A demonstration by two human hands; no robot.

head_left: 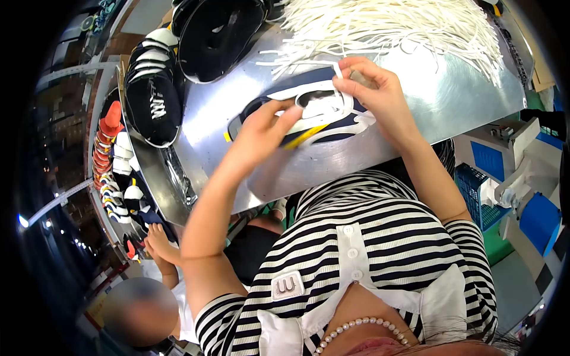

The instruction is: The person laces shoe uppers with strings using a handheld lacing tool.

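A navy and white shoe [319, 111] with a yellow stripe lies on its side or tilted on the metal table in front of me. My left hand [267, 127] is closed over the shoe's left part, with the thumb reaching towards its opening. Above the shoe's right part, my right hand [374, 86] pinches a white shoelace [338, 72] between thumb and fingers. The lace runs down to the white eyelet area, and a loose end stretches left over the table. How far it is threaded is too blurred to tell.
A big pile of white laces [392, 26] covers the table's far side. Black trays [219, 35] and stacked shoe parts [151, 89] stand at far left. Red and white parts [110, 133] line a rack beyond. A co-worker's hand [160, 242] is at lower left; a blue crate [475, 196] is right.
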